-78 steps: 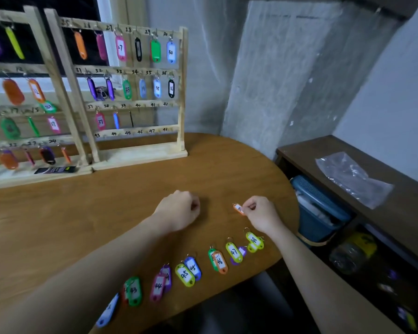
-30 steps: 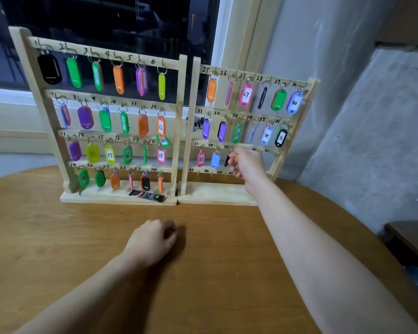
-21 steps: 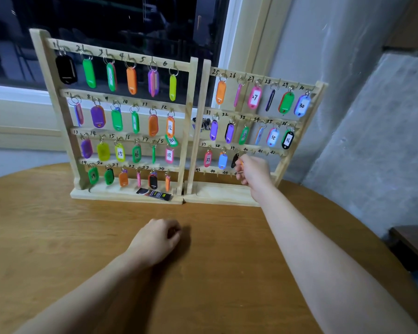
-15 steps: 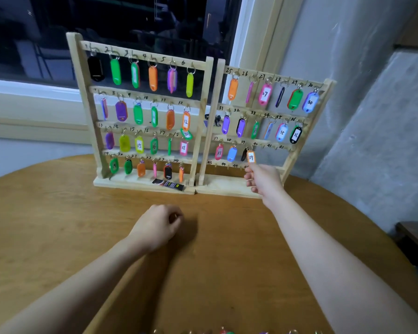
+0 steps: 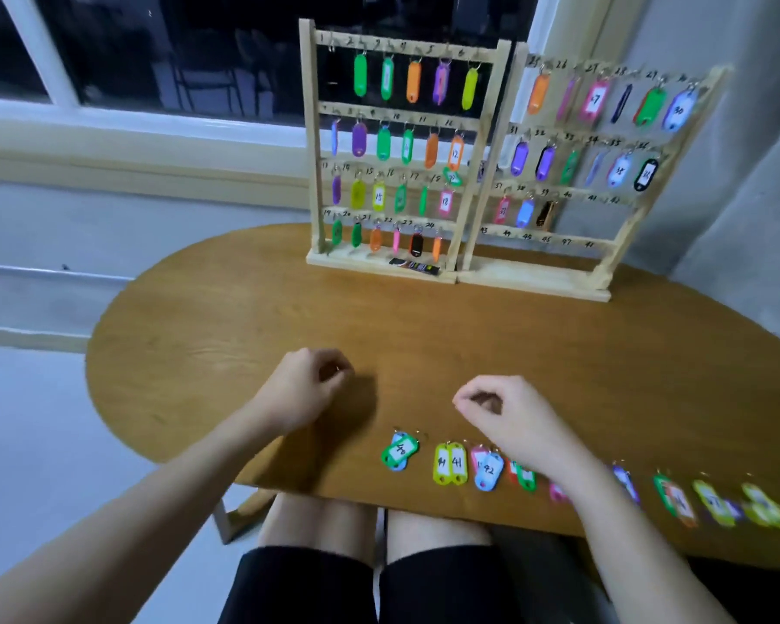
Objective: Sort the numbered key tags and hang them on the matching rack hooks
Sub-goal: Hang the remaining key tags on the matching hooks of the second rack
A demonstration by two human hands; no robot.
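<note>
Table (image 5: 199,353): oval, wooden, bearing two racks at its far edge and a row of loose tags along its near edge.

Left hand (image 5: 305,389): rests on the table left of centre, fingers curled inward; something small glints at the fingertips, too small to identify, so the grip cannot be told.

Left rack (image 5: 309,141): upright wooden frame at the far edge, four numbered rails, tags hanging on nearly every hook in green, orange, purple, yellow, pink and black. A small dark strip (image 5: 414,266) lies on its base.

Green tag (image 5: 399,451): marked 40, near edge, lying over a blue tag, first in the loose row.

Yellow tags (image 5: 450,463): a pair marked 41, just right of the green tag.

Light blue tag (image 5: 488,472): marked 42, overlapping a pink one, just beside the right wrist.

Right hand (image 5: 509,414): hovers above the loose row, thumb and forefinger curled toward each other, nothing visible between them.

Right rack (image 5: 613,258): touching the left rack's side, top two rails full, third rail holding three tags at its left end, bottom rail bare.

Further tags (image 5: 712,504): blurred, continuing along the near edge to the right.
</note>
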